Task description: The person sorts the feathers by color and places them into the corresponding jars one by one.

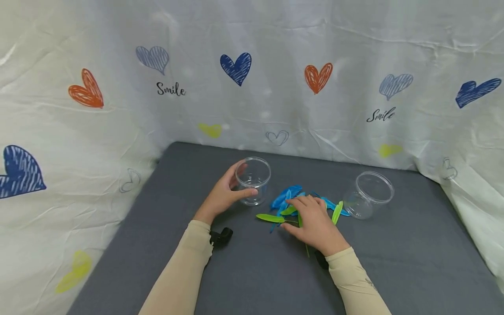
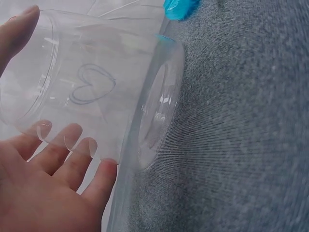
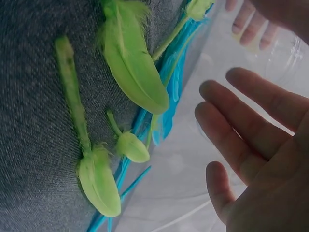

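Note:
My left hand (image 1: 223, 193) holds a clear plastic jar (image 1: 260, 186) upright on the grey cloth, the thumb on its near side and the fingers around the far side. In the left wrist view the fingertips touch the jar's wall (image 2: 96, 116). My right hand (image 1: 315, 224) is over a small pile of blue feathers (image 1: 282, 197) and green feathers (image 1: 269, 218), partly hiding them. Seen from the right wrist, its fingers are loosely spread beside a green feather (image 3: 137, 72) and grip nothing.
A second clear jar (image 1: 361, 206), its mouth facing up, stands right of the feathers. Grey cloth (image 1: 252, 271) covers the table. Behind and at the sides hangs a white curtain (image 1: 275, 35) printed with hearts. Each wrist carries a black device (image 1: 222, 237).

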`<state>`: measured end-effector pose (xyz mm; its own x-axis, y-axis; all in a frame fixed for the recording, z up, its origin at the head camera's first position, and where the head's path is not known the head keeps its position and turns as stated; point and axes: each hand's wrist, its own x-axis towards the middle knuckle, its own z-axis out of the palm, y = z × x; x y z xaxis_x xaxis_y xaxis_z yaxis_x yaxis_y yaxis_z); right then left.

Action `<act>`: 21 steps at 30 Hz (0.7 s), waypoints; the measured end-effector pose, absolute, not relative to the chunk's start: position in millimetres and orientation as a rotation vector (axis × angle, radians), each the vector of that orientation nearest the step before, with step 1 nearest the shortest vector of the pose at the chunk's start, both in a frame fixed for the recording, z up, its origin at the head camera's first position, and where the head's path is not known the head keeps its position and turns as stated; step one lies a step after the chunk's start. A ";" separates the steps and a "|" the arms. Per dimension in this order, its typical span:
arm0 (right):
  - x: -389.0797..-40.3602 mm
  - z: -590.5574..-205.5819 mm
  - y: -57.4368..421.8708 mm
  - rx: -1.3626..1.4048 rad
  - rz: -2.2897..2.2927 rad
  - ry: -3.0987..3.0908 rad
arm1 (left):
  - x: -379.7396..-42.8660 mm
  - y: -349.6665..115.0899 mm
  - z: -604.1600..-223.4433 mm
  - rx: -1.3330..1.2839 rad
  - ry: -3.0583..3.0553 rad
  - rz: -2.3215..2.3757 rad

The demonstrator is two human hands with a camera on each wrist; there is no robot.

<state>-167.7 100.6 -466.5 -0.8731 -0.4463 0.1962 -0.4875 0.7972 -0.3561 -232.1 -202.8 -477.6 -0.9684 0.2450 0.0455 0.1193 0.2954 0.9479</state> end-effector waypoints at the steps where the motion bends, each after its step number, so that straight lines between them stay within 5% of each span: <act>1: -167.8 -467.0 101.1 0.758 0.615 -2.880 | -232.6 -202.6 -478.5 0.349 2.435 1.776; 21: -168.8 -479.8 98.5 0.752 0.528 -2.857 | -234.6 -203.1 -483.2 0.349 2.426 1.794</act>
<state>-168.8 98.5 -479.8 -0.8653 -0.4498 0.2210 -0.4991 0.8137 -0.2980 -234.6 -203.1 -483.2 -0.9682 0.2445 0.0521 0.1215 0.2779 0.9529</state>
